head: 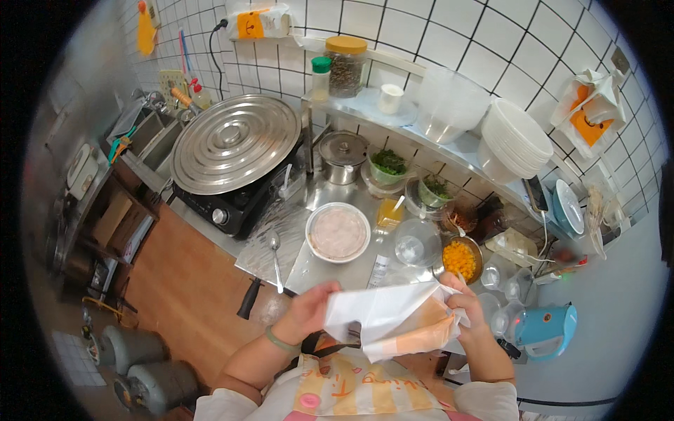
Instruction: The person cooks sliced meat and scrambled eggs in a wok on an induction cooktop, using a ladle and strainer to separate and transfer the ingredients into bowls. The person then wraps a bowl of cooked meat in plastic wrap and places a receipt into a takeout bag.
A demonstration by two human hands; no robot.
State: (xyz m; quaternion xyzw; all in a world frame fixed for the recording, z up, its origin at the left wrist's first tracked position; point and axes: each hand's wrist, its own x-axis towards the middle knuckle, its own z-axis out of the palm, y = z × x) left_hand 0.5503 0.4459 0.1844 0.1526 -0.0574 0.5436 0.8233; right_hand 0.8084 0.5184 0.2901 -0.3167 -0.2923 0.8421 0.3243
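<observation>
A white plastic carrier bag [392, 316] with an orange print is stretched between my two hands, just in front of my apron. My left hand [310, 308] grips its left end, and my right hand [466, 302] bunches the other end. Beyond the bag, a round white tub with a lid [338, 232] stands on the steel counter [300, 268]. A printed paper slip [378, 271] lies beside the tub. To the tub's left rests a metal spoon [275, 258]. Near my right hand is a metal bowl of diced orange food [461, 260].
A wide pan lid [235, 142] covers a pan on the black induction cooker [221, 210]. Clear plastic bowls [417, 243] and a blue electric kettle [547, 329] stand to the right. The wall shelf [363, 113] holds jars and stacked white tubs [516, 139]. A black handle [250, 299] juts past the counter edge.
</observation>
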